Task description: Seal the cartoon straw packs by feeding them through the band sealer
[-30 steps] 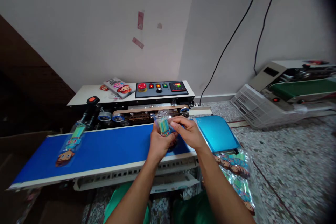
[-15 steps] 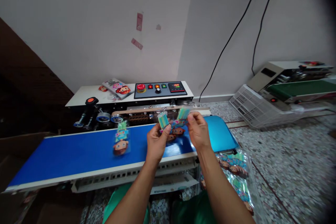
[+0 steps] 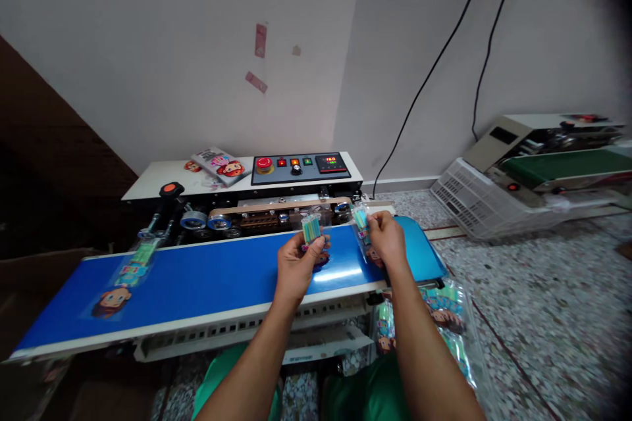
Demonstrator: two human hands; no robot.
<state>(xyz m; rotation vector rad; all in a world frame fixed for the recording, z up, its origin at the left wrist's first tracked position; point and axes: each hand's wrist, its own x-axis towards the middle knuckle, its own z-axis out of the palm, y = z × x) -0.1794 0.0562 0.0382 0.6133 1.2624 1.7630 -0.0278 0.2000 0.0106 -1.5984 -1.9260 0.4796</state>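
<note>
My left hand (image 3: 296,263) pinches a clear plastic packet (image 3: 311,229) over the middle of the blue conveyor belt (image 3: 207,276). Green, yellow and blue sticks show through the plastic, with a brown-haired cartoon face at the lower end. Another such packet (image 3: 362,223) is gripped by my right hand (image 3: 388,240) near the belt's right end, tilted, its face end low over the belt. A third packet (image 3: 133,273) lies slanted on the left part of the belt. Beyond the belt stands the sealing machine (image 3: 306,171), with rollers and a tan band along its near side.
Several more packets (image 3: 444,306) sit in a clear plastic bag on the floor at lower right. A white crate (image 3: 461,204) and a second machine with a green belt (image 3: 557,161) stand at the right. Black cables (image 3: 434,66) hang along the wall.
My right hand has moved slightly right with its packet, away from the left hand's one. The loose packet on the belt has travelled left and turned aslant. My left hand has hardly moved.
</note>
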